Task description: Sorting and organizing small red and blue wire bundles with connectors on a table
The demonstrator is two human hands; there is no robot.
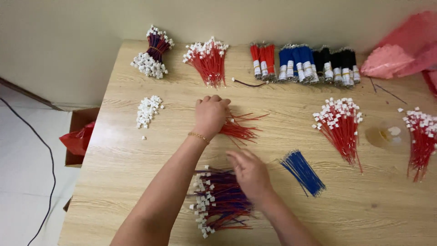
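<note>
Your left hand (210,114) lies knuckles-up on the near end of a loose bunch of red wires (239,127) in the middle of the bench (136,159); its fingers are curled down onto them, though you cannot tell from above whether the grip is closed around any. Your right hand (248,173) is blurred, fingers spread apart and holding nothing, hovering at the right edge of a heap of red-and-purple wires with white plugs (218,200) near the front of the bench.

Just right of that hand lies a bunch of blue wires (302,172). Left of your left hand sits a small pile of white plugs (147,110). Further right are two fans of red wires with white plugs (340,125), (421,136), with a clear plastic cup (387,135) between them.

Along the back edge stand a tied purple bundle (152,52), another red fan (208,58), and a row of taped red, blue and black bundles (304,64). A pink plastic bag (400,50) lies at the far right corner.

The bench is pale wood-grain laminate, set against a plain cream wall. At the left, on a light floor, there is a cardboard box (79,120) with red plastic in it and a black cable (45,150).
</note>
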